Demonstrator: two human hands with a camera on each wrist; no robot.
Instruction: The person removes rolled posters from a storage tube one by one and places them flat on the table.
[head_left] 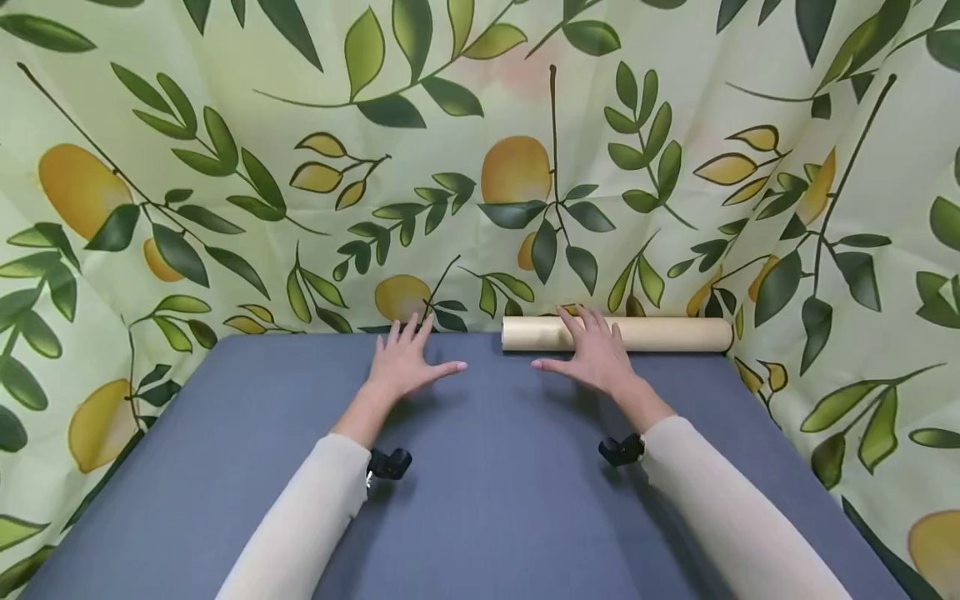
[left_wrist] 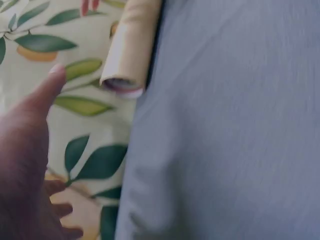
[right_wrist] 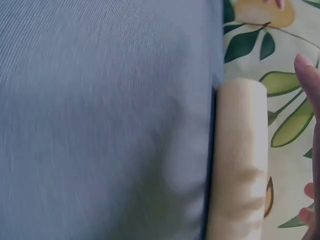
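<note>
A pale tan cardboard tube lies lengthwise along the far edge of the table, right of the middle. Its hollow left end shows in the left wrist view, where the tube sits beside the patterned cloth. My right hand is spread over the tube's left part, and its shadow falls on the tube in the right wrist view. Left of the tube, my left hand hovers over the table with fingers spread and thumb pointing right. Neither hand holds anything.
A blue-grey cloth covers the table. Behind it and along both sides hangs a curtain printed with leaves and yellow-orange fruit. A black wrist camera sits on the left wrist, another camera on the right.
</note>
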